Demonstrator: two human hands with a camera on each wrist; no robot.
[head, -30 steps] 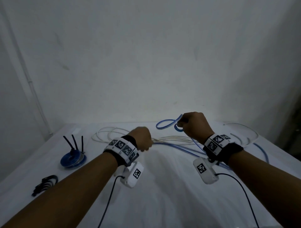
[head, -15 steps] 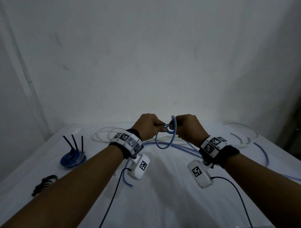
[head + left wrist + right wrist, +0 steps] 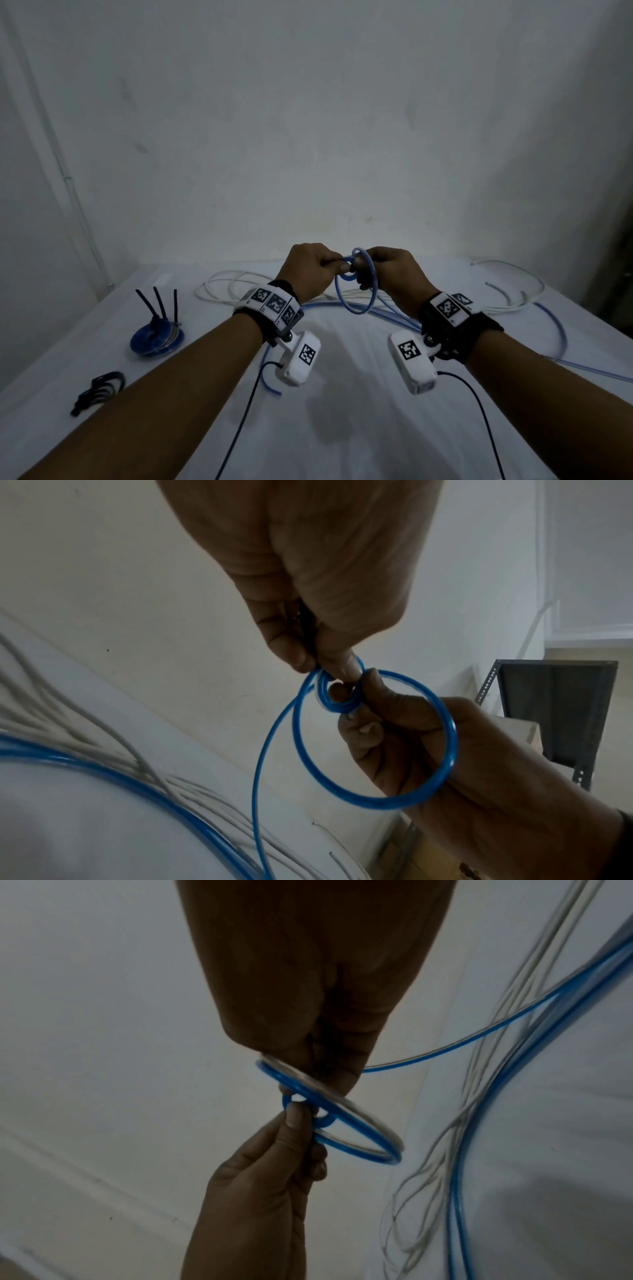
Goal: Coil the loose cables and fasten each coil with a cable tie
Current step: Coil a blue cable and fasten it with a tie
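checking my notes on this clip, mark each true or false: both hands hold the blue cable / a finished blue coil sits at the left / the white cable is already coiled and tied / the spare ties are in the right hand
1. Both hands hold the blue cable: true; the left hand and the right hand pinch its loops.
2. A finished blue coil sits at the left: true.
3. The white cable is coiled and tied: false; it lies loose on the table.
4. The spare ties are in the right hand: false; they lie on the table, near left.

A thin, glossy blue plastic cable [image 3: 356,310] forms small loops held above the desk, its tail trailing down. Loose white cables [image 3: 226,287] sprawl behind. A tied blue coil [image 3: 157,339] and black cable ties [image 3: 99,390] lie left.
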